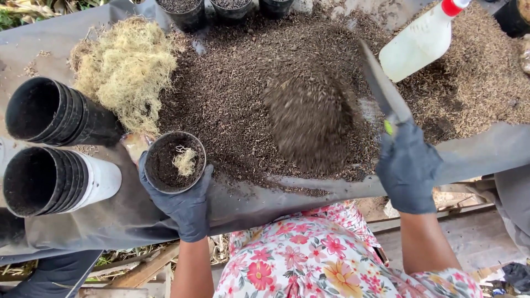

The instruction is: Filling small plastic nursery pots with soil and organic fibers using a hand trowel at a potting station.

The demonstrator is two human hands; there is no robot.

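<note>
My left hand [185, 205], in a dark glove, grips a small black pot [175, 163] from below. The pot holds dark soil with a tuft of pale moss on top. My right hand [407, 168], also gloved, holds a grey trowel [382, 88] by its green-marked handle, blade pointing up and away. Left of the blade a blurred clump of dark soil [309, 118] is in motion over the big soil heap [237, 83] spread on the grey sheet [469, 152].
A pile of pale dry moss [128, 66] lies at upper left. Two stacks of black pots [52, 113] [47, 179] lie on their sides at left. A white spray bottle [422, 38] lies at upper right. More pots [190, 12] stand along the far edge.
</note>
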